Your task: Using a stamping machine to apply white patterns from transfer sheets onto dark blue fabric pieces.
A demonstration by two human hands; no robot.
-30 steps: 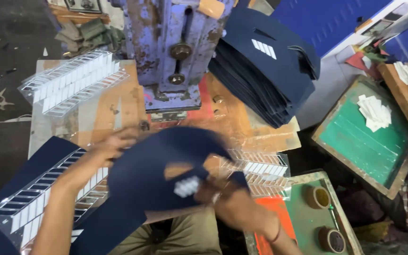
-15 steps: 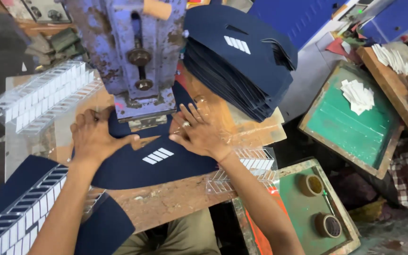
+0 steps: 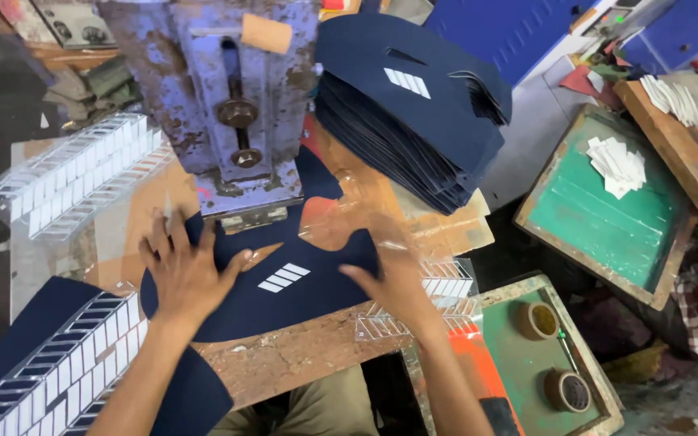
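At the lower left of the frame a clear plastic sheet of white stripe stickers (image 3: pixel 50 379) lies across dark blue fabric, and a second sheet of the same stickers (image 3: pixel 74 173) rests at the upper left on the wooden bench (image 3: pixel 284 359). Right of it, at center left, the left hand (image 3: pixel 183 274) lies flat with fingers spread and released, pressing down on the dark blue fabric piece (image 3: pixel 284 282), which sits in the middle of the frame on the bench, just below the base of the rusty blue press machine (image 3: pixel 236 105). The piece bears a white striped patch (image 3: pixel 283 277) between the two hands. The right hand (image 3: pixel 393 274), a little blurred, lies open at the piece's right edge, fingers extended and not gripping. Above it, at upper center, a tall stack of dark blue fabric pieces (image 3: pixel 414 105) leans beside the machine. At the right a green framed tray (image 3: pixel 599 218) holds loose white stickers (image 3: pixel 617 165). At the lower right two tape rolls (image 3: pixel 536 320) sit on a green board.
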